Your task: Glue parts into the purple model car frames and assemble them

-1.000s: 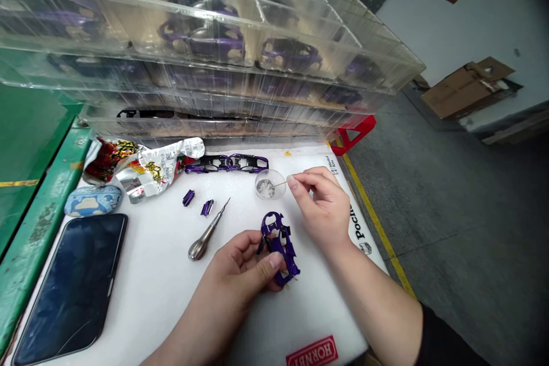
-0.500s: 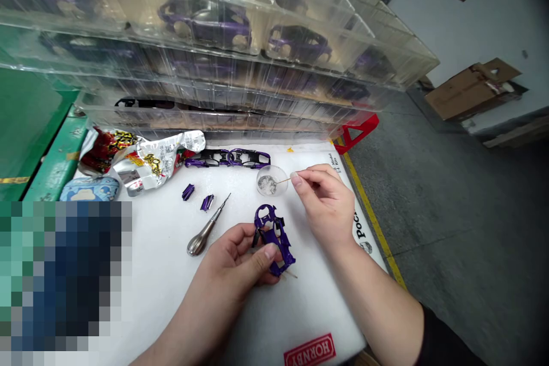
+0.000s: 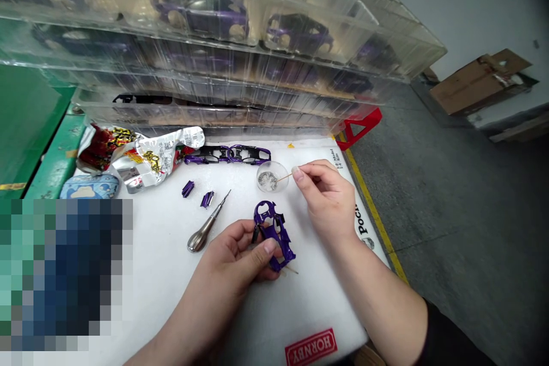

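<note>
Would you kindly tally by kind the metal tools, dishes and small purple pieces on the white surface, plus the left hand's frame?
Metal tool: 1
Clear dish: 1
Small purple pieces: 2
Purple frame in left hand: 1
Total: 5

Gray floor (image 3: pixel 433 206), yellow line (image 3: pixel 380 223).

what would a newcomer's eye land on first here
Probably the stack of clear plastic trays looming across the back, with purple car-like shells showing through. Next, the purple frame in the left hand, front and center, and the bright red HORNBY label at the surface's near edge.
</note>
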`<state>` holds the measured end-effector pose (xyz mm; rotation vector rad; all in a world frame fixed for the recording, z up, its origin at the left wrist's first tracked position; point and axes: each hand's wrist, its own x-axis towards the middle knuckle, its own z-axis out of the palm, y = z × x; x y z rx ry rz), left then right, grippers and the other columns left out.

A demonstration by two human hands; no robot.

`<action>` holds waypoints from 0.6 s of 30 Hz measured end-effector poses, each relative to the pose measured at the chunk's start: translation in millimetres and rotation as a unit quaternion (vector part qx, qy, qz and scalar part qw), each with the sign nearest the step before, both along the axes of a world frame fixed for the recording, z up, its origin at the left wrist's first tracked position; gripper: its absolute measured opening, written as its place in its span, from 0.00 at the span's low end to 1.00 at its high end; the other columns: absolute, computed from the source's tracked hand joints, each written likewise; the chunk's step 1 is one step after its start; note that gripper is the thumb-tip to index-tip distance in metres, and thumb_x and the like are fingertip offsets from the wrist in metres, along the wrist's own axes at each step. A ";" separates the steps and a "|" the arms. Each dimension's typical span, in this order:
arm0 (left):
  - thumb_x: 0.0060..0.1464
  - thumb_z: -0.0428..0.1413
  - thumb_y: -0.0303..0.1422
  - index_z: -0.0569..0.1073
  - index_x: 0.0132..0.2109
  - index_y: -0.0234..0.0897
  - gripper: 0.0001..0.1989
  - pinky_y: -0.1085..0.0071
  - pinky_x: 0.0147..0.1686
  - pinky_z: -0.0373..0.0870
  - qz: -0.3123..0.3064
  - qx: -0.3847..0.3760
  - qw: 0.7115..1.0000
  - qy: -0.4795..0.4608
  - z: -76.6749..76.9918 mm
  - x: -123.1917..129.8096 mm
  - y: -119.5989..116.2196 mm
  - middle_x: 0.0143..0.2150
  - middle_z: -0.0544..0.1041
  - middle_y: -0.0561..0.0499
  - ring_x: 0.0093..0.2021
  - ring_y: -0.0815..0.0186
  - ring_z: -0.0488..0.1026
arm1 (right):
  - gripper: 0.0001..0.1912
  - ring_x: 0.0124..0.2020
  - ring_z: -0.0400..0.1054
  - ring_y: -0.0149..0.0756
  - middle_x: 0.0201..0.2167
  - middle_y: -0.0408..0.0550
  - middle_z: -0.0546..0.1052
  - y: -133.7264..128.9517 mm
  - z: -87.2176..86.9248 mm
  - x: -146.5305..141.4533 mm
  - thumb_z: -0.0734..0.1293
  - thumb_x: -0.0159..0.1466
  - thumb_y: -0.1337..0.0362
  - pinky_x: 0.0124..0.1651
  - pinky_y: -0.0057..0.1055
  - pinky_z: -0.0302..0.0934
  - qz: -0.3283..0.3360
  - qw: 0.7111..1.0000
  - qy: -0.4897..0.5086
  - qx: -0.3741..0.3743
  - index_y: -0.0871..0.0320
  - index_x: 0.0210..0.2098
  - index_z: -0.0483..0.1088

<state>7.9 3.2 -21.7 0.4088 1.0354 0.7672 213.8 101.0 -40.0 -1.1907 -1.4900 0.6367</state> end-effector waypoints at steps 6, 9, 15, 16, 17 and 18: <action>0.60 0.76 0.48 0.83 0.56 0.36 0.26 0.68 0.43 0.80 0.003 -0.002 1.000 -0.002 0.8 0.5 -0.3 0.48 0.88 0.42 0.47 0.58 0.83 | 0.16 0.35 0.70 0.36 0.35 0.45 0.77 5.4 -11.7 -0.3 0.82 0.69 0.49 0.42 0.33 0.69 -0.013 0.987 0.131 -0.086 0.55 0.42 0.84; 0.59 0.77 0.49 0.83 0.57 0.37 0.27 0.68 0.42 0.79 0.004 -0.005 1.000 0.003 2.6 0.0 -0.1 0.47 0.88 0.42 0.45 0.58 0.83 | 0.22 0.31 0.64 0.34 0.31 0.43 0.74 8.9 -12.8 -1.7 0.85 0.63 0.46 0.36 0.30 0.64 -0.030 0.968 0.202 -0.145 0.56 0.41 0.82; 0.59 0.77 0.49 0.83 0.53 0.36 0.25 0.67 0.43 0.79 -0.002 -0.008 1.000 0.007 7.7 -0.6 0.6 0.47 0.88 0.42 0.43 0.60 0.81 | 0.24 0.29 0.60 0.32 0.29 0.41 0.71 7.9 -3.1 -2.6 0.86 0.60 0.46 0.33 0.29 0.60 -0.004 0.949 0.261 -0.179 0.56 0.41 0.79; 0.59 0.77 0.49 0.83 0.53 0.36 0.25 0.67 0.43 0.78 -0.003 -0.008 1.000 0.009 8.6 -0.6 0.4 0.47 0.87 0.42 0.42 0.61 0.81 | 0.24 0.29 0.60 0.32 0.29 0.42 0.71 6.0 -1.9 -2.6 0.85 0.60 0.46 0.33 0.29 0.61 -0.002 0.951 0.257 -0.172 0.55 0.41 0.79; 0.59 0.76 0.48 0.83 0.52 0.36 0.24 0.67 0.43 0.78 -0.004 -0.009 1.000 0.011 9.3 -0.5 0.2 0.47 0.87 0.42 0.42 0.61 0.80 | 0.23 0.30 0.61 0.33 0.30 0.42 0.72 3.6 -1.0 -2.5 0.85 0.61 0.46 0.34 0.30 0.61 -0.002 0.954 0.251 -0.163 0.55 0.41 0.79; 0.60 0.76 0.48 0.83 0.52 0.36 0.24 0.67 0.43 0.78 -0.004 -0.009 1.000 0.013 9.8 -0.5 -0.1 0.48 0.87 0.43 0.42 0.61 0.80 | 0.22 0.30 0.62 0.33 0.30 0.42 0.72 0.8 -0.4 -2.2 0.84 0.62 0.46 0.34 0.30 0.62 -0.002 0.958 0.244 -0.150 0.55 0.42 0.80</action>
